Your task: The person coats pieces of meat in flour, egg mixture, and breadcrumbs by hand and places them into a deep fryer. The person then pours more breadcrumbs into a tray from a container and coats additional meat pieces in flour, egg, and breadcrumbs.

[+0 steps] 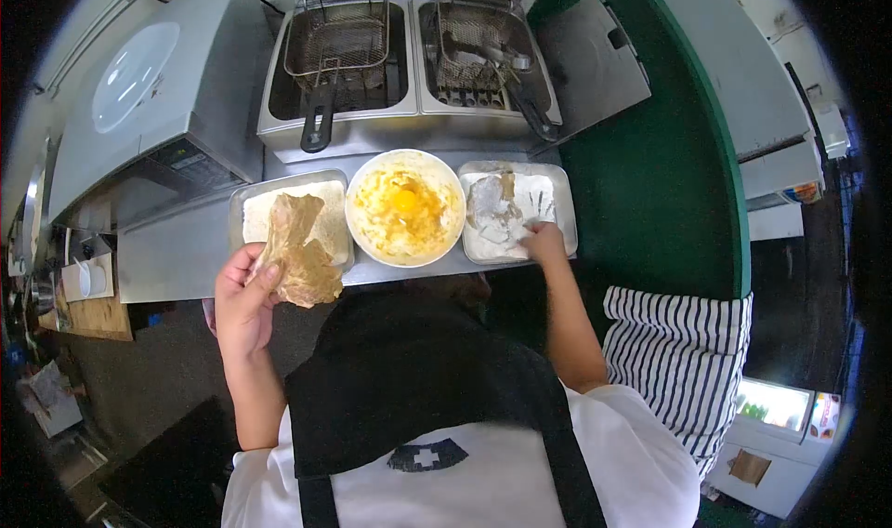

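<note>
Two bare hands: one at each side of the row of trays, reaching from a person in a white shirt and black apron (418,370).
Left hand (246,296): its fingers pinch a pale tan, moist-looking piece of raw meat (302,258), held up in front of the left tray; I see no white coat on it.
Right hand (544,242): its fingertips are down in the white powder (483,242) of the right tray; they are blurred, so I cannot tell whether they are clenched or released.
Right tray: a shallow rectangular metal tray (570,221) with a second piece (492,204) lying in it, mostly whitened, a tan patch showing at its upper edge; I judge its dusting partly done.
Middle bowl: a round white bowl (350,221) of lumpy yellow mixture, with a whole egg yolk (405,201) on top; the mixing looks incomplete.
Left tray: a shallow metal tray (235,226) of off-white, grainy powder, just beside the bowl.
Beyond: a double stainless-steel fryer (418,119) stands behind the row on the metal tabletop (177,268); I see no food in its two wire baskets, so frying appears not begun for these pieces.
</note>
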The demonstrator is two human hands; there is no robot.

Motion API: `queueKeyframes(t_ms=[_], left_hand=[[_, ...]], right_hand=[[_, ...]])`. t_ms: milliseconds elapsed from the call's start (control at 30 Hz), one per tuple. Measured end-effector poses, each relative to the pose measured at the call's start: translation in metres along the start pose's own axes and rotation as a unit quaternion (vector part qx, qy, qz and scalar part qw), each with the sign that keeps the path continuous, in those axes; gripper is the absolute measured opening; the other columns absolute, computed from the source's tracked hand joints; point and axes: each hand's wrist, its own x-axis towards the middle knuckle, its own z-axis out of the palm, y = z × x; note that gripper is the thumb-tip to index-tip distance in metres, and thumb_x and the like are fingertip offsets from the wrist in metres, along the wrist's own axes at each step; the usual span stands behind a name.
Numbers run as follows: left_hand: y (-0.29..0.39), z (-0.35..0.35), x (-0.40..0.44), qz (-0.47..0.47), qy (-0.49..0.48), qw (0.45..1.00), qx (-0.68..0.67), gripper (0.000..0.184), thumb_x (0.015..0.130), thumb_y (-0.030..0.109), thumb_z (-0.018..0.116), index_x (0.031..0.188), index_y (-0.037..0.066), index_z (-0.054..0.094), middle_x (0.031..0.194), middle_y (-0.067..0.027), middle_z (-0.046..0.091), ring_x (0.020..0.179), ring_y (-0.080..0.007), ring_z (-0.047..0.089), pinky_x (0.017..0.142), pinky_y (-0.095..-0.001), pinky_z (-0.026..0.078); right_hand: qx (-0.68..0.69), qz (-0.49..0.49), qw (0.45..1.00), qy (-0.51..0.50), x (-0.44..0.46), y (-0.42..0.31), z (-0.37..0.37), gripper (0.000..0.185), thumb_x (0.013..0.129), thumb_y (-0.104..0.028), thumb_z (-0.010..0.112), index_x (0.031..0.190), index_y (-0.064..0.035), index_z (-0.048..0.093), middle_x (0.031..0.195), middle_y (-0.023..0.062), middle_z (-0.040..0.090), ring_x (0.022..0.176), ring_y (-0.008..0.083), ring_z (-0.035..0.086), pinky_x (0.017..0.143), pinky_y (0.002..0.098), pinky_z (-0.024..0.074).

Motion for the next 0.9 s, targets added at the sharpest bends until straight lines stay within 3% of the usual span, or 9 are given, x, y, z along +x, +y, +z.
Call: queueKeyframes(t_ms=[133, 167, 267, 367, 567, 667, 800, 833, 900], left_hand=[[0.0, 0.005, -0.002, -0.006, 0.009, 1.0, 0.008, 0.024, 0.088, 0.01, 0.066, 0.108, -0.002, 0.058, 0.091, -0.0046, 0.065, 0.074, -0.0084, 0.062, 0.063, -0.0222, 0.052], [0.0, 0.007, -0.001, -0.007, 0.016, 1.0, 0.008, 0.024, 0.088, 0.009, 0.066, 0.108, -0.002, 0.058, 0.09, -0.0046, 0.065, 0.074, -0.0085, 0.062, 0.063, -0.0222, 0.052], [-0.008, -0.002, 0.001, -0.001, -0.002, 0.999, 0.036, 0.022, 0.088, 0.009, 0.067, 0.106, -0.001, 0.059, 0.088, -0.0031, 0.065, 0.072, -0.0069, 0.061, 0.06, -0.0207, 0.05], [-0.004, 0.023, -0.004, -0.004, 0.026, 1.0, 0.008, 0.02, 0.087, 0.009, 0.068, 0.103, 0.0, 0.061, 0.085, -0.0008, 0.064, 0.068, -0.0039, 0.056, 0.056, -0.0183, 0.044], [-0.013, 0.007, -0.006, 0.008, 0.007, 0.999, 0.03, 0.02, 0.087, 0.008, 0.067, 0.104, 0.0, 0.06, 0.09, -0.0021, 0.065, 0.074, -0.0064, 0.061, 0.062, -0.0214, 0.051], [-0.006, 0.016, -0.01, -0.003, 0.018, 1.0, -0.003, 0.02, 0.087, 0.008, 0.066, 0.105, 0.0, 0.06, 0.092, -0.0032, 0.065, 0.078, -0.0082, 0.063, 0.066, -0.0236, 0.054], [-0.008, 0.01, -0.011, 0.021, 0.027, 0.999, 0.001, 0.021, 0.088, 0.008, 0.066, 0.106, 0.0, 0.06, 0.092, -0.0038, 0.066, 0.076, -0.0083, 0.063, 0.064, -0.0235, 0.054], [-0.009, 0.008, -0.012, 0.019, 0.031, 0.999, 0.003, 0.021, 0.088, 0.008, 0.066, 0.106, 0.0, 0.06, 0.092, -0.004, 0.066, 0.076, -0.0084, 0.063, 0.064, -0.0237, 0.054], [-0.009, 0.01, -0.011, 0.01, 0.034, 0.999, 0.005, 0.021, 0.087, 0.008, 0.066, 0.106, 0.0, 0.06, 0.092, -0.0041, 0.065, 0.074, -0.0083, 0.063, 0.064, -0.0235, 0.054]], right_hand=[[0.112, -0.043, 0.993, 0.001, 0.003, -0.021, -0.012, 0.039, 0.074, -0.019, 0.071, 0.105, 0.0051, 0.068, 0.093, 0.0208, 0.07, 0.088, 0.0289, 0.069, 0.078, 0.0382, 0.0531], [-0.013, -0.034, 0.999, 0.011, 0.001, -0.03, -0.012, 0.051, 0.07, -0.03, 0.078, 0.102, 0.0079, 0.067, 0.094, 0.0228, 0.07, 0.092, 0.0325, 0.068, 0.08, 0.0394, 0.0527], [-0.117, -0.028, 0.992, -0.038, -0.036, -0.078, -0.014, 0.061, 0.068, -0.038, 0.08, 0.103, 0.0091, 0.065, 0.094, 0.026, 0.068, 0.094, 0.0378, 0.066, 0.083, 0.0406, 0.0519], [-0.151, -0.004, 0.988, 0.024, -0.044, -0.075, 0.032, 0.066, 0.065, -0.04, 0.083, 0.105, 0.0082, 0.062, 0.096, 0.0283, 0.066, 0.095, 0.0398, 0.065, 0.085, 0.0406, 0.0518], [-0.095, 0.019, 0.995, 0.029, -0.025, -0.052, 0.03, 0.047, 0.074, -0.016, 0.073, 0.114, 0.0041, 0.062, 0.1, 0.0256, 0.066, 0.1, 0.0387, 0.064, 0.089, 0.0433, 0.0505], [-0.017, -0.061, 0.989, 0.134, -0.016, -0.011, 0.03, 0.036, 0.072, -0.007, 0.068, 0.107, 0.0009, 0.067, 0.099, 0.0259, 0.067, 0.093, 0.0374, 0.066, 0.082, 0.0439, 0.0527], [0.119, 0.007, 0.993, 0.004, -0.002, -0.023, -0.015, 0.031, 0.073, -0.007, 0.071, 0.103, -0.0008, 0.07, 0.093, 0.0171, 0.071, 0.086, 0.0245, 0.068, 0.076, 0.035, 0.0525], [0.225, -0.002, 0.974, 0.006, 0.008, -0.025, -0.014, 0.035, 0.073, -0.009, 0.073, 0.107, 0.0006, 0.069, 0.093, 0.0139, 0.071, 0.086, 0.0185, 0.066, 0.078, 0.0311, 0.0505], [0.267, -0.045, 0.959, 0.088, 0.024, -0.046, 0.004, 0.034, 0.076, -0.009, 0.07, 0.109, 0.0015, 0.068, 0.098, 0.0169, 0.07, 0.091, 0.024, 0.067, 0.083, 0.0333, 0.0504]])
